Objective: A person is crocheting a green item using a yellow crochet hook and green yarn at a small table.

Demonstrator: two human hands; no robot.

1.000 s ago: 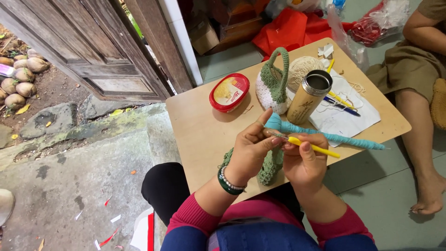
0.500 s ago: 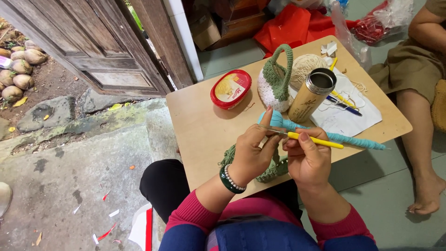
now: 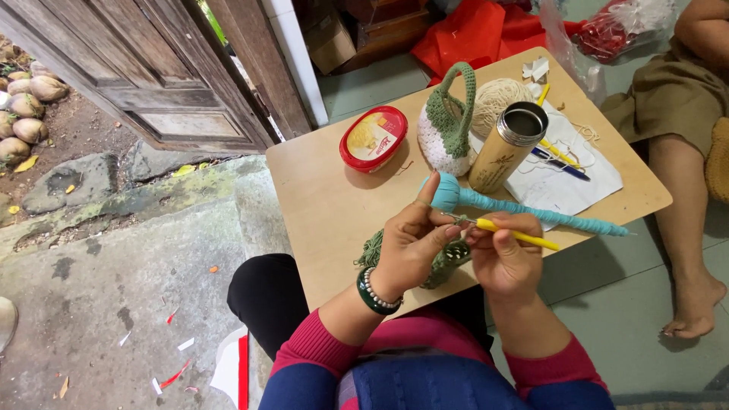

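Observation:
My left hand (image 3: 410, 244) pinches a green crocheted piece (image 3: 444, 262) that hangs over the near edge of a low wooden table (image 3: 326, 205). My right hand (image 3: 507, 258) grips a yellow-handled crochet hook (image 3: 520, 235), its tip at the green piece between my two hands. A long teal crocheted cord with a round end (image 3: 524, 209) lies on the table just beyond my fingers.
On the table stand a red-rimmed oval tub (image 3: 372, 138), a green-and-white crocheted basket (image 3: 449, 129), a ball of cream yarn (image 3: 497, 97), a gold metal flask (image 3: 507, 148), and paper with pens (image 3: 566, 171). Another person's bare leg (image 3: 680, 228) is at the right. A wooden door (image 3: 144, 68) stands far left.
Both hands have stayed at the green piece, with small shifts of the fingers and hook. The camera has tipped slightly, so the table sits a little higher in view.

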